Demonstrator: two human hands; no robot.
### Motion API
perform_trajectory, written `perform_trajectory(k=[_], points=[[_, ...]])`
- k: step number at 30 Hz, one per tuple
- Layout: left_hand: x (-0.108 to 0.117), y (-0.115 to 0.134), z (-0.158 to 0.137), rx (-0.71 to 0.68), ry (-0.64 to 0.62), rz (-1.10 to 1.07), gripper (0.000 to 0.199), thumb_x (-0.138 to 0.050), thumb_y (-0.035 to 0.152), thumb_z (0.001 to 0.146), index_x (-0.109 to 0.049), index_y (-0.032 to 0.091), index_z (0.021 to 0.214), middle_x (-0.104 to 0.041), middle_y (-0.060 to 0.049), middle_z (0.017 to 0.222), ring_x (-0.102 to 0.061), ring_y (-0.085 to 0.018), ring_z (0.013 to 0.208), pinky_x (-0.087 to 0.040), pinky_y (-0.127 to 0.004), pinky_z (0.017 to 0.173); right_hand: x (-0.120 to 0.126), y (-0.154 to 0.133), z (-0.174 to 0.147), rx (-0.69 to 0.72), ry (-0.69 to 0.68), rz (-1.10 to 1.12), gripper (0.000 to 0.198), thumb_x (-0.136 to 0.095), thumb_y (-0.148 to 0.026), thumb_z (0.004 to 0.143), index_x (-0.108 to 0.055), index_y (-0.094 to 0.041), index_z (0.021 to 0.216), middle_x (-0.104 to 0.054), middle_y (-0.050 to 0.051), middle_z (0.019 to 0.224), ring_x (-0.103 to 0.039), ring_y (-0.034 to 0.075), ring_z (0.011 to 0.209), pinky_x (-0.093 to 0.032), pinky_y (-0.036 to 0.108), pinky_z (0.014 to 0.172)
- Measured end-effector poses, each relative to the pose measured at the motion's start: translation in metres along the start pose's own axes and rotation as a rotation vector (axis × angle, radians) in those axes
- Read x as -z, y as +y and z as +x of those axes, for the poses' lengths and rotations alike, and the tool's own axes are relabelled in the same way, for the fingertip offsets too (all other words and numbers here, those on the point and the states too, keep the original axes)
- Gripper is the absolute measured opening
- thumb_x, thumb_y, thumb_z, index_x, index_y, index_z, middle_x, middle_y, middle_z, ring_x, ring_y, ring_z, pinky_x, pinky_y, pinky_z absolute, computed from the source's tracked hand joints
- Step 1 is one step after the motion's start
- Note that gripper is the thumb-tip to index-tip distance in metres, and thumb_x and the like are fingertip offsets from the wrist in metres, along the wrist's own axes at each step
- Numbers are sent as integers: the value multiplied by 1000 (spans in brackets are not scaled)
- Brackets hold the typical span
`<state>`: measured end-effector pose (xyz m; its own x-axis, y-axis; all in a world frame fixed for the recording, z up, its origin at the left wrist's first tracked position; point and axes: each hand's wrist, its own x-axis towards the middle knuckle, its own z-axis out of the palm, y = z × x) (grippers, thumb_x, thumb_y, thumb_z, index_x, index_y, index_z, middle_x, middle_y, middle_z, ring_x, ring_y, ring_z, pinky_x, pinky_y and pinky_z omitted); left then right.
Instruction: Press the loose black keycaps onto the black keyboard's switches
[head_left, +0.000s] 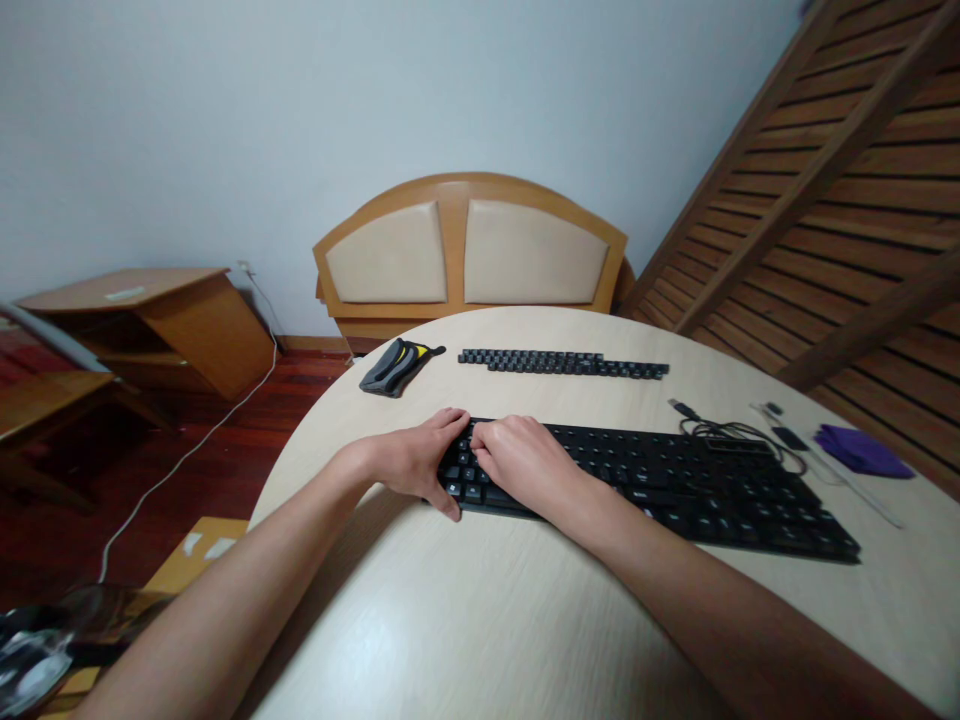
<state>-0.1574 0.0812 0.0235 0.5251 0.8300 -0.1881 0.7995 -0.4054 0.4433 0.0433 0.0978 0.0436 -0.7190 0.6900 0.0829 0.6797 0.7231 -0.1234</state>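
A black computer keyboard lies on the table, with keycaps on its left and lower right parts. Much of its middle and upper area looks bare of caps. My left hand grips the keyboard's left end, fingers at the far edge and thumb at the near edge. Over the left-hand keys, my right hand is closed, knuckles up; what its fingertips hold or press is hidden. Beyond the keyboard, loose black keycaps stand in neat rows.
A grey, black and yellow folded item lies at the back left of the round table. To the right are a coiled USB cable, a thin white stick and a purple cloth. A padded headboard stands behind.
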Motion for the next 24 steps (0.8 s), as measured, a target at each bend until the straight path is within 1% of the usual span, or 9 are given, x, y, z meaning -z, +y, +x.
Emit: perform_trajectory(k=[5,13,19,22,24], points=[[2,4,-1,35,-22,12,131,-86,59,56,-17,9,156,-16,-24,163,-16,-39,151,-21,-44,123,-4,-1,0,-6,-2,-10,21,-52,-16,93,-74,-17,93,-77,12,85,-73,27,80,-49,31,71],[2,5,0,35,-23,17,132,-88,58,56,-17,11,157,-17,-23,163,-17,-38,151,-20,-43,124,-1,4,-1,-19,35,64,22,-54,-18,92,-75,-22,87,-77,7,83,-73,25,84,-47,31,72],[1,2,0,20,-18,42,130,-87,58,56,-18,12,156,-18,-22,163,-17,-37,151,-19,-43,124,-1,6,-2,-74,59,130,20,-57,-19,92,-76,-23,91,-78,5,91,-72,24,90,-47,31,77],[0,1,0,6,-10,47,131,-86,61,57,-15,15,157,-18,-21,163,-17,-37,151,-20,-43,123,0,3,-1,-79,38,87,22,-54,-19,93,-77,-22,92,-78,6,89,-72,24,89,-47,30,76],[0,1,0,17,-16,49,133,-86,61,56,-14,14,158,-17,-22,163,-18,-37,151,-20,-43,123,1,0,-1,-69,3,36,24,-52,-19,94,-76,-21,92,-77,8,87,-72,25,87,-48,31,75]])
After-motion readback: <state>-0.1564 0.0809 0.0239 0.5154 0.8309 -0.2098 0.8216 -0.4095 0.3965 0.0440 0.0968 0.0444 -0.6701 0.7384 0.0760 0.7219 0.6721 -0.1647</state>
